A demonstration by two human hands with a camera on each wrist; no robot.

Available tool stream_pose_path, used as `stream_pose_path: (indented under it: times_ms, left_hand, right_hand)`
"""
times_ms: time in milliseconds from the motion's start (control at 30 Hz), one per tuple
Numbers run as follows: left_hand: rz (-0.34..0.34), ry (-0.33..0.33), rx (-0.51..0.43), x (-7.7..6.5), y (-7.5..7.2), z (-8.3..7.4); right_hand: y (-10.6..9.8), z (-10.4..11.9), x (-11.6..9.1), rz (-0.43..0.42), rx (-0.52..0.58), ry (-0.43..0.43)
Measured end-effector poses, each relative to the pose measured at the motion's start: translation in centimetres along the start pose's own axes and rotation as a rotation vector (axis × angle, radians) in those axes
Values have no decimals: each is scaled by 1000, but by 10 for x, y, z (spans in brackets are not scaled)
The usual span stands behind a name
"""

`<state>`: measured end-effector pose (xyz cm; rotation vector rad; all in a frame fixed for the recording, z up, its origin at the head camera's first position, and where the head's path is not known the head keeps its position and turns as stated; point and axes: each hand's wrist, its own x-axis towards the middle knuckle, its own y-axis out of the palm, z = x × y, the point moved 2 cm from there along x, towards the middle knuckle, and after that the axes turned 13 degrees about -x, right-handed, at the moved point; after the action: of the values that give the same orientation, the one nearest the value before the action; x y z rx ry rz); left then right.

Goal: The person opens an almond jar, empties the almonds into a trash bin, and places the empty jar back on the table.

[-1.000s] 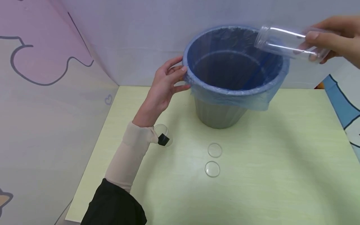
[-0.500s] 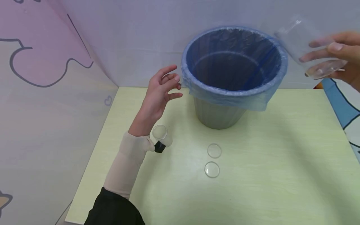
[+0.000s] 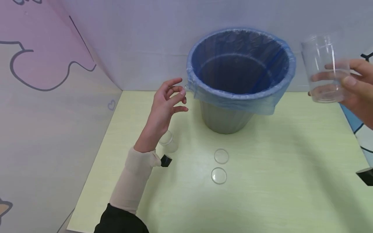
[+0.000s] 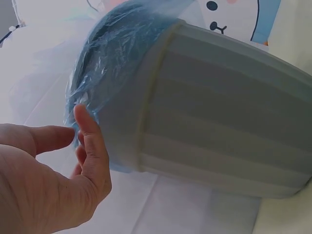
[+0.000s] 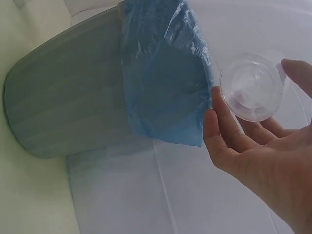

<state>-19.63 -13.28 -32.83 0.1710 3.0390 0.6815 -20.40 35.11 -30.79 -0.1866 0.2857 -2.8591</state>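
Observation:
A clear plastic jar (image 3: 323, 69) stands nearly upright in my right hand (image 3: 359, 84), right of the bin. The fingers lie behind it and the thumb presses its near side. In the right wrist view, the jar's round end (image 5: 251, 87) faces the camera between thumb and fingers. My left hand (image 3: 163, 111) hangs with loosely bent fingers beside the left rim of the grey bin (image 3: 225, 118). In the left wrist view, its fingertips (image 4: 80, 112) overlap the edge of the blue bag (image 4: 114, 63) that lines the bin.
Two clear round discs (image 3: 219, 175) lie on the pale table (image 3: 271, 194) in front of the bin. A small clear container (image 3: 170, 145) stands beside my left wrist, partly hidden by it. A pale wall (image 3: 145, 38) rises behind the bin, and a drawn-on panel (image 3: 58, 123) stands at the left.
My right hand has carried the jar right and down from over the bin's rim, turning it from sideways to upright. My left hand has come off the rim and lowered slightly.

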Motion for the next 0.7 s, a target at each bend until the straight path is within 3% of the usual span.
stream_pose_path:
  times_ms: [100,333,433,533,700]
  left_hand:
    - [6,2,17,-5,0,5]
    - [-4,-2,30,-15,-3,17]
    - [-7,-9,34,-19,-5,23]
    - [-7,-19,33,-24,-7,29]
    - [-3,-32,22,-31,-9,39]
  right_hand:
    - [10,-4,-12,17,-18,-28]
    - [31,-14,-29,73,78,-97]
    - [41,-16,-37,65,39,-87]
    - [48,-22,-43,96,41,-129]
    - [59,-36,-53,156,19,-128]
